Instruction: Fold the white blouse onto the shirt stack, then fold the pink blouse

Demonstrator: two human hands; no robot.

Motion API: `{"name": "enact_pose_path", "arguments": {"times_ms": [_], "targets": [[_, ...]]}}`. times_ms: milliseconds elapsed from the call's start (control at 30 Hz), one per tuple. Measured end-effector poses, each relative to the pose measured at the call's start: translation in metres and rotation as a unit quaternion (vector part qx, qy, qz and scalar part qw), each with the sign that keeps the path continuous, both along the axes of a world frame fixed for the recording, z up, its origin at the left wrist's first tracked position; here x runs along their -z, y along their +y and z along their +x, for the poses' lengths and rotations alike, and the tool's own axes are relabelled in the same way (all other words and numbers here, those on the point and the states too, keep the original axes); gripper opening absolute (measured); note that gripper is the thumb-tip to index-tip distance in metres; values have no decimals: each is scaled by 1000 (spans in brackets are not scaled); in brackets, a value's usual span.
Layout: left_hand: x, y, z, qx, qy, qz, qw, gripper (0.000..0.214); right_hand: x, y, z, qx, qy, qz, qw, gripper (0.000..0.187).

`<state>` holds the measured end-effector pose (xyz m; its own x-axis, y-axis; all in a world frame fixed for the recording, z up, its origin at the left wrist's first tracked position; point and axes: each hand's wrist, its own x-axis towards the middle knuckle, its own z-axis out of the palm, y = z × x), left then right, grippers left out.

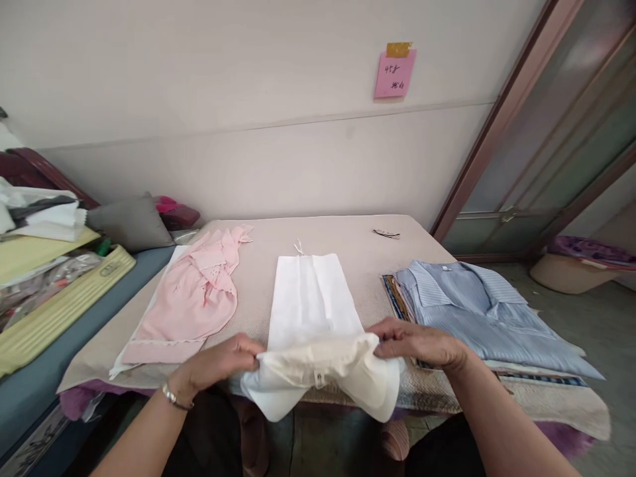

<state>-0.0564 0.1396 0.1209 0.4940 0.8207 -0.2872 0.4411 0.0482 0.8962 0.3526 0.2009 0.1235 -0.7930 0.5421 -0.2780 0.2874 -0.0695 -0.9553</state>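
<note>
A person's left hand (226,361) and right hand (417,341) each pinch one side of a white garment (305,298) reaching the middle of the tabletop's (370,265) near edge. I can't read its small label (318,379). A pink wall note (395,74) starts "45"; the remaining handwriting is unclear to me.

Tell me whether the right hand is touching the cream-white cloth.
Touching. The head view shows the right hand gripping the cream-white cloth at its upper right corner, thumb against the fabric.
</note>
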Motion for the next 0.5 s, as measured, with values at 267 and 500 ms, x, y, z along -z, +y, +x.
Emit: {"name": "enact_pose_path", "arguments": {"times_ms": [267, 500], "targets": [[33, 153, 29, -356, -289, -96, 883, 52, 65, 117, -58, 383, 82, -36, 919, 79], [107, 163, 48, -403, -123, -115, 900, 46, 114, 126, -61, 438, -46, -52, 896, 54]]}}
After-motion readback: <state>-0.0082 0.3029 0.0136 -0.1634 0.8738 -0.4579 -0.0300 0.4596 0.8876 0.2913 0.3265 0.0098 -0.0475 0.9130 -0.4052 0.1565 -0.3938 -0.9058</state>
